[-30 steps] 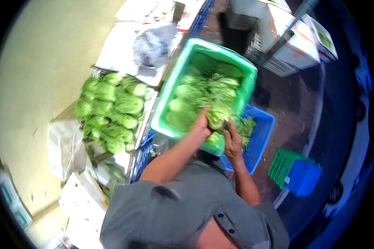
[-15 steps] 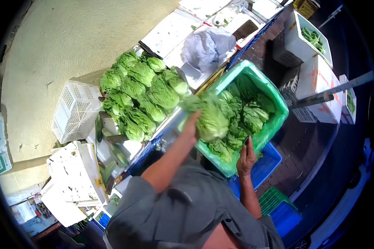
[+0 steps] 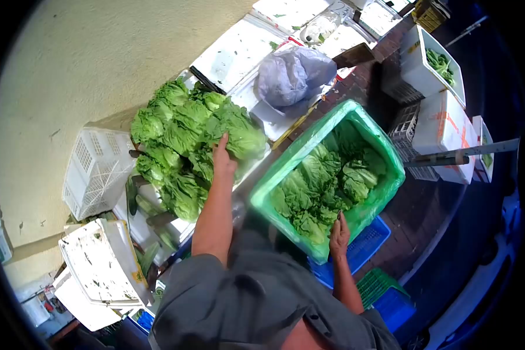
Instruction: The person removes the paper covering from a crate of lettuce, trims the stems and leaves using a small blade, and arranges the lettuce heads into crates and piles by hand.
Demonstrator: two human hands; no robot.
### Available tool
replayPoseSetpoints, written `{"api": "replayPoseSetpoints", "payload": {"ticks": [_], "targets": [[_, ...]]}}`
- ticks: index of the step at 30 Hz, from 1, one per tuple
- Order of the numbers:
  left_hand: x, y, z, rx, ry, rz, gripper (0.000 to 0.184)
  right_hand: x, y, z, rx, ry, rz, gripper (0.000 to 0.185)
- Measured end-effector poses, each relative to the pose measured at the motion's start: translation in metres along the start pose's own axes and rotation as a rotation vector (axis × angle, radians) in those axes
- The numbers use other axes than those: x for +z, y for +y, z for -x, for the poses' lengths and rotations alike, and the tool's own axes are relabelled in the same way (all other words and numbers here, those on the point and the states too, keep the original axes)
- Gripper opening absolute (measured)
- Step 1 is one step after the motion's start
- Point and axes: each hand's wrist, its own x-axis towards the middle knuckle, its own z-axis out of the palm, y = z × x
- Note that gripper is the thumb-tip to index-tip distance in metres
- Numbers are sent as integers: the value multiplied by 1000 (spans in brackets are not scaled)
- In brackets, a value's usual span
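Observation:
My left hand (image 3: 223, 160) grips a lettuce head (image 3: 239, 129) on top of the lettuce pile (image 3: 184, 131) at the left, its fingers against the leaves. Over the front right rim of a green-lined tub (image 3: 268, 189) is my right hand (image 3: 339, 236), fingers together around something small and dark at the fingertips, too small to make out. Inside the tub lie several lettuces (image 3: 318, 175), leafy and green.
A crumpled plastic bag (image 3: 291, 76) lies on the stand behind the pile. White crates (image 3: 96, 169) and foam boxes (image 3: 446, 131) stand left and right. A blue basket (image 3: 364, 248) sits below the tub. A metal pole (image 3: 484, 149) juts in at the right.
My left hand has carried a lettuce head from the tub leftward onto the pile. My right hand has come off that lettuce and stays by the tub's rim. The view has shifted.

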Motion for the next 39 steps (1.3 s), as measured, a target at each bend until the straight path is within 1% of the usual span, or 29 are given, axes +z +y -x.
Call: {"api": "replayPoseSetpoints", "payload": {"ticks": [3,5,7,8,11,12,15,19,20,23,24,27,28,31,32,33,35,37,38,39], "targets": [[34,-1,18,151,55,-233,74,7,2,-1,76,4,-21,43],[23,-6,5,107,125,-232,88,13,8,-3,108,-3,-55,43],[40,3,16,130,30,-145,95,20,16,-9,93,-36,-8,44],[53,8,26,54,188,-108,99,22,19,-12,84,-48,13,44],[62,6,31,36,267,-229,100,30,17,-17,77,-55,50,44],[62,10,34,25,180,-399,98,34,14,-18,90,-42,48,44],[54,14,25,40,67,-592,107,38,14,-19,81,-42,21,44],[43,27,24,319,80,-968,88,41,13,-16,86,-62,6,45],[33,20,20,451,108,-926,79,41,13,-16,80,-58,6,45],[8,18,5,179,259,-945,67,43,27,-18,48,-43,3,45],[22,21,15,172,295,-988,58,45,15,-15,99,-32,-40,43],[28,10,14,297,197,-752,54,44,19,-14,88,-37,-94,43],[31,11,11,285,126,-725,55,41,23,-15,65,-40,-29,44],[50,15,21,73,334,-841,66,39,39,-18,49,-40,39,45],[15,1,-7,132,346,-839,82,41,46,-22,1,-27,32,46],[27,8,8,130,315,-826,92,42,42,-23,-15,-24,23,46],[13,10,6,112,266,-776,92,39,33,-18,-22,-12,13,47],[24,14,20,72,360,-760,89,33,44,-20,52,-32,-22,49],[21,20,24,40,210,-664,85,34,44,-21,101,-29,-37,49],[25,17,28,85,305,-698,81,33,43,-20,151,-21,-49,49]]}}
